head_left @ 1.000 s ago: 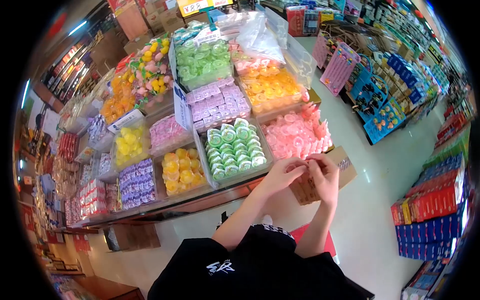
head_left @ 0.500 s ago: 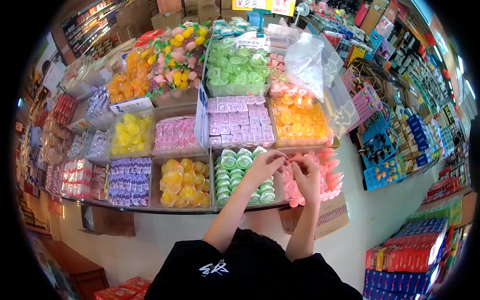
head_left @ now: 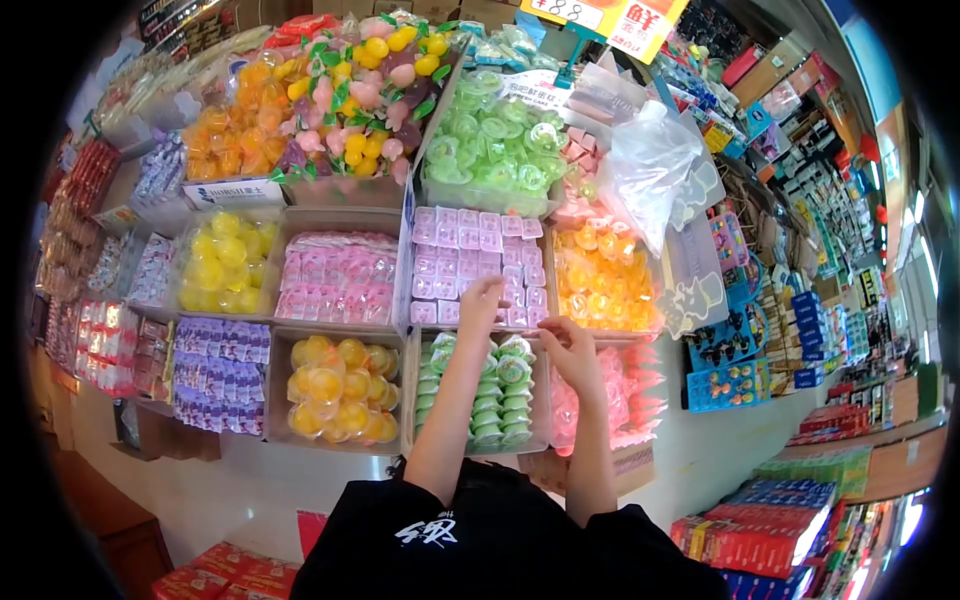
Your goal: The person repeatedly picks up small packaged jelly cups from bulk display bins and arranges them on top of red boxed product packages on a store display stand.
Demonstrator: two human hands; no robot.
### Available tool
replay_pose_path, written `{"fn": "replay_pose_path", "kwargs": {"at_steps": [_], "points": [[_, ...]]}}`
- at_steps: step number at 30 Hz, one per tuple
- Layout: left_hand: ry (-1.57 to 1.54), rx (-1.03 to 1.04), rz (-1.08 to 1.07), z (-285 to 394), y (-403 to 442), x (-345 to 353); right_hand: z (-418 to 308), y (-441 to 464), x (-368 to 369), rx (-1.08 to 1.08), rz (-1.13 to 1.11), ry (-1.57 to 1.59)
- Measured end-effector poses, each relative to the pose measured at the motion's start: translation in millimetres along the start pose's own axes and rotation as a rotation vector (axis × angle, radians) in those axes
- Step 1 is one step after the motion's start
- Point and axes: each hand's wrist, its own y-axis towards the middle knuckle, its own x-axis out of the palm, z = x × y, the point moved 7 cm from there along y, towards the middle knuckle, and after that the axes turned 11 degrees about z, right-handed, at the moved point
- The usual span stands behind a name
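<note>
My left hand is over the front part of the bin of small pale purple cups. Its fingers are curled close together at the cups, and whatever is between them is hidden. To the right, my right hand hovers with thumb and fingers apart, holding nothing I can see. Beneath it are pink pointed packs in the front right bin. Green-and-white cups stand in stacked rows under my left forearm. Orange jelly cups fill the bin just beyond my right hand.
Bins of yellow round cups, pink packets, purple packets and orange-yellow cups lie to the left. Green cups are at the back, near a clear plastic bag. Red boxes are stacked on the floor at right.
My left hand has moved from the pink packs to the purple cups, away from my right hand. My right hand has shifted slightly left, its fingers now apart. The whole view has turned.
</note>
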Motion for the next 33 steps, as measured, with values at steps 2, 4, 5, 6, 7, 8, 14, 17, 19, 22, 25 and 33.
{"fn": "replay_pose_path", "kwargs": {"at_steps": [2,4,5,6,7,8,14,17,19,22,25,33], "points": [[-0.011,-0.032,0.020,-5,18,0,10,13,10,0.027,-0.034,-0.007],[-0.027,-0.047,0.053,-8,33,-1,20,28,20,0.002,-0.045,0.010],[-0.027,-0.071,0.064,-12,39,-2,27,36,25,0.043,-0.078,0.006],[-0.028,-0.069,0.066,-12,45,-1,34,45,28,0.066,-0.067,0.022],[-0.028,-0.068,0.071,-12,49,-2,41,53,34,0.090,-0.058,0.040],[-0.027,-0.066,0.077,-12,54,-4,49,62,40,0.116,-0.051,0.059],[-0.056,-0.098,0.050,-10,81,-5,90,119,88,-0.011,0.070,0.103],[-0.035,-0.097,0.032,-12,89,1,107,143,112,0.036,0.056,0.209],[-0.019,-0.072,0.034,-17,95,3,84,145,118,0.258,0.049,0.403],[0.017,-0.046,0.057,-5,93,7,90,147,126,0.399,0.070,0.522],[-0.006,0.052,0.119,-15,105,6,110,141,122,0.442,0.084,0.548],[0.235,0.175,0.118,-9,85,35,115,106,85,0.442,0.170,0.607]]}}
